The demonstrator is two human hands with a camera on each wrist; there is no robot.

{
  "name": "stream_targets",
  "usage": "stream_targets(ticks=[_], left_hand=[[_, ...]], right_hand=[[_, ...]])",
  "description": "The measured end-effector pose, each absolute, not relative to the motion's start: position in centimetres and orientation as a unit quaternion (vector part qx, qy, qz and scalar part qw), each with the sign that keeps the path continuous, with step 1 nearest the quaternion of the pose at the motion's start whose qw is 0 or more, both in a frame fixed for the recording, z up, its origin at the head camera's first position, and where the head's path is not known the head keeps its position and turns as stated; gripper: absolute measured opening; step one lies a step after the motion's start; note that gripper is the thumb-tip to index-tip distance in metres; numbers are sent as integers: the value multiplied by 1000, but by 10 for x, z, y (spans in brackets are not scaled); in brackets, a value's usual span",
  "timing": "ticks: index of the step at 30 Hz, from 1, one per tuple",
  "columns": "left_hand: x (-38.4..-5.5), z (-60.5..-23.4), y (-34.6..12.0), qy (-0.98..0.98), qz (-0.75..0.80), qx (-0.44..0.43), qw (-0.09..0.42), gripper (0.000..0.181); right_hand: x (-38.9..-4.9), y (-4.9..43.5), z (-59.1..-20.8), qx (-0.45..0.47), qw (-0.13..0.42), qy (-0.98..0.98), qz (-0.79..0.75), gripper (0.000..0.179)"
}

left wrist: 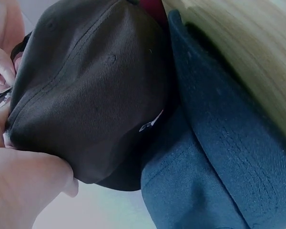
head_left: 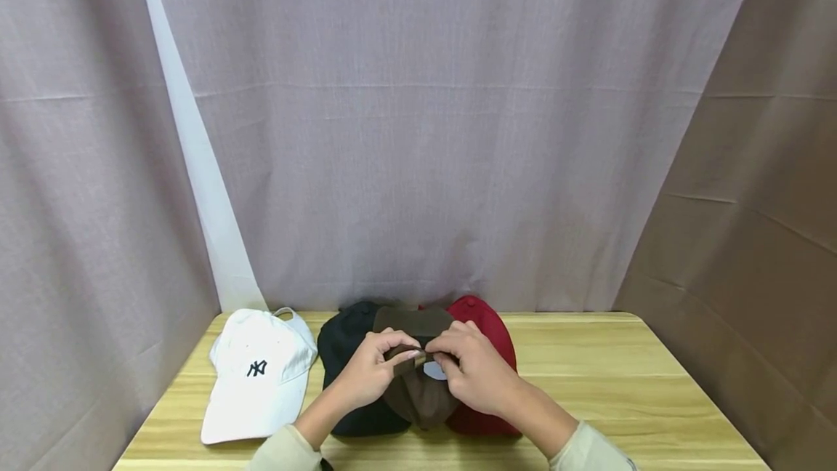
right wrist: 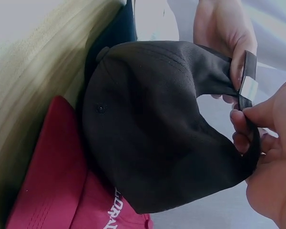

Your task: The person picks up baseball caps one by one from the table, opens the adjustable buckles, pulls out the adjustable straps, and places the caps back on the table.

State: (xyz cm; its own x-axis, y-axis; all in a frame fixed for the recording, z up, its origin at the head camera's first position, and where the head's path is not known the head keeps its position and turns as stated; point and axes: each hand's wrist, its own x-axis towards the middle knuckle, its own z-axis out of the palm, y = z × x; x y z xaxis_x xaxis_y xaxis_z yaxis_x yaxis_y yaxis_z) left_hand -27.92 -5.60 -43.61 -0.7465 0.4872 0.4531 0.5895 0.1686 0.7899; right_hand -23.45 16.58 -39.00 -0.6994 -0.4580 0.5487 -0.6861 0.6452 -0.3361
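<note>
A dark brown baseball cap [head_left: 415, 321] is held up between both hands, its back opening toward me. My left hand [head_left: 370, 369] pinches the cap's back strap near a small metal buckle [right wrist: 248, 88]. On the other side of that buckle, the strap [right wrist: 252, 136] is pinched between the thumb and fingers of my right hand [head_left: 476, 368]. In the left wrist view the crown [left wrist: 93, 90] looks rounded, with stitched eyelets. A dark navy or black cap [head_left: 343, 336] lies just left of the brown one, and a red cap [head_left: 482, 322] just right, both partly hidden.
A white cap [head_left: 255, 362] with a black monogram lies at the left of the wooden table [head_left: 588, 376]. Pale lettering shows on the red cap [right wrist: 52, 171] in the right wrist view. Grey curtains [head_left: 431, 129] stand behind the table and along its sides.
</note>
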Motion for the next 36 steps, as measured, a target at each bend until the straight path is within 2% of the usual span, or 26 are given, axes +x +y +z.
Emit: stream_targets(ticks=[26, 36], left_hand=[[-279, -440, -62, -753, -552, -357, 46, 13], [-279, -443, -62, -733, -565, -371, 76, 11]], right_hand=[[-239, 180, -400, 274, 201, -897, 283, 22], [-238, 184, -401, 244, 204, -897, 306, 26]])
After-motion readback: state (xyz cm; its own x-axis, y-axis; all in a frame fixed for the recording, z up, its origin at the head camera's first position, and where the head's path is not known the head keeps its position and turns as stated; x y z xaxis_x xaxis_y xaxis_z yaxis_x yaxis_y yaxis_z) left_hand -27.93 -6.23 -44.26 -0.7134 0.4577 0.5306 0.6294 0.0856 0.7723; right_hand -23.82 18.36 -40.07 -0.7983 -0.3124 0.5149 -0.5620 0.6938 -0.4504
